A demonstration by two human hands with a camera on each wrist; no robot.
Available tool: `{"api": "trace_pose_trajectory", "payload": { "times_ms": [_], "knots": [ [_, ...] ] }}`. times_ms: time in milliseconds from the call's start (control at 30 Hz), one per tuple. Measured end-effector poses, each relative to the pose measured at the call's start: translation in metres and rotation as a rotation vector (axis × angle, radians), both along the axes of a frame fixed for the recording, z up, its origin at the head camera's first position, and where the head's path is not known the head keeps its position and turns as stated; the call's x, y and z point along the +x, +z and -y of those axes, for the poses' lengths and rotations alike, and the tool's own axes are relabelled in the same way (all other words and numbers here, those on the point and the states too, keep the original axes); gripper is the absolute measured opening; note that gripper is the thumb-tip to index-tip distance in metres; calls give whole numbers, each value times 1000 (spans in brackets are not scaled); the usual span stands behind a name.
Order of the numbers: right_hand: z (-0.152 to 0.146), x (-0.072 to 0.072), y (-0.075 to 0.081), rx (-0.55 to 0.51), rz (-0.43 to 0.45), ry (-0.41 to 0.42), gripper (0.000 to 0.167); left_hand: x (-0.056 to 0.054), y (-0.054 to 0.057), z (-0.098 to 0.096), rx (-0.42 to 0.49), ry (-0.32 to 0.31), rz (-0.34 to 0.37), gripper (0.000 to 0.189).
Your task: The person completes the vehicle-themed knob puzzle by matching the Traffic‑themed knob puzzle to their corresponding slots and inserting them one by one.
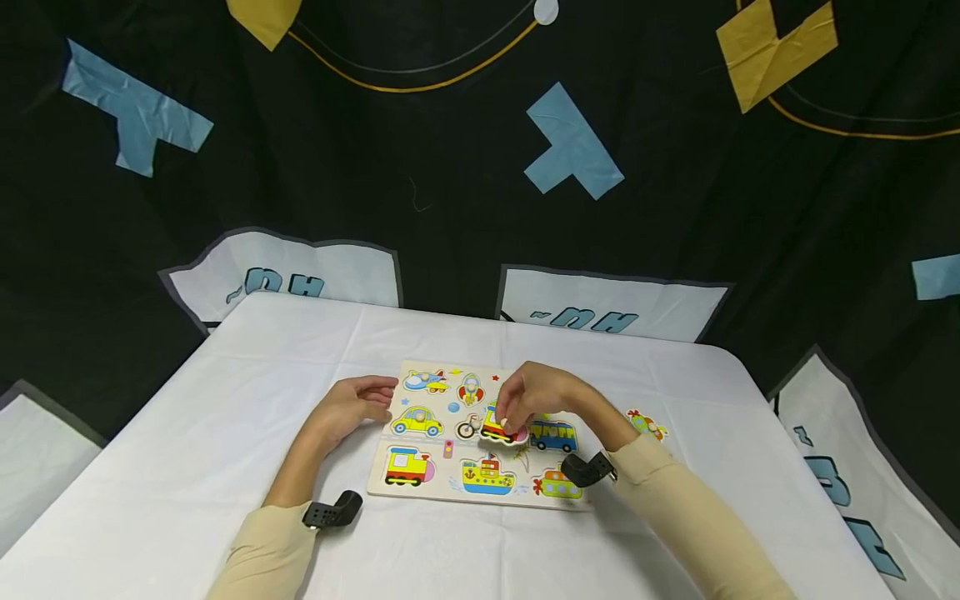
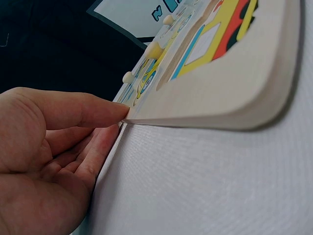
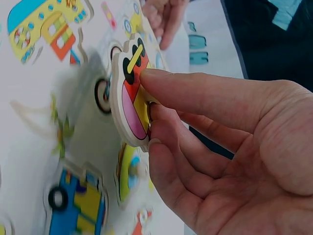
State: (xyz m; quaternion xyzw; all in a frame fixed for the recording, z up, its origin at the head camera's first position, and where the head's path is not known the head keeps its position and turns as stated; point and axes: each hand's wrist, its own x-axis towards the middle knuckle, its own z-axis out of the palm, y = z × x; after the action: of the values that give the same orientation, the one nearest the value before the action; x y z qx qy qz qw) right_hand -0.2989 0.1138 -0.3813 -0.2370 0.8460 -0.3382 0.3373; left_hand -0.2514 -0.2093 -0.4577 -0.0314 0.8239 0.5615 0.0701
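Note:
My right hand [image 1: 536, 396] pinches a train puzzle piece [image 3: 131, 93] between thumb and fingers. The piece is lifted and tilted above the middle of a wooden puzzle board [image 1: 450, 496]. In the right wrist view its red and pink face and dark wheels show. My left hand [image 1: 351, 410] lies at the board's left edge, thumb and fingertips touching it, fingers fairly straight. A train picture [image 1: 408, 467] sits in a recess at the board's lower left. A yellow car piece [image 1: 417, 421] with a knob lies above it.
A blue bus [image 1: 553, 435], a ship [image 1: 487, 475], a submarine [image 1: 557, 485], a plane [image 1: 425, 381] and a rocket [image 1: 471, 389] are on the board. A loose colourful piece [image 1: 647, 425] lies on the white tablecloth [image 1: 262, 400], beyond my right forearm.

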Motion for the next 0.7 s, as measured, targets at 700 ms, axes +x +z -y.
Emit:
{"api": "trace_pose_trajectory", "payload": {
  "times_ms": [700],
  "knots": [
    [70, 15, -14, -67, -27, 154, 11, -1, 0, -1, -10, -1, 5, 61]
  ]
}}
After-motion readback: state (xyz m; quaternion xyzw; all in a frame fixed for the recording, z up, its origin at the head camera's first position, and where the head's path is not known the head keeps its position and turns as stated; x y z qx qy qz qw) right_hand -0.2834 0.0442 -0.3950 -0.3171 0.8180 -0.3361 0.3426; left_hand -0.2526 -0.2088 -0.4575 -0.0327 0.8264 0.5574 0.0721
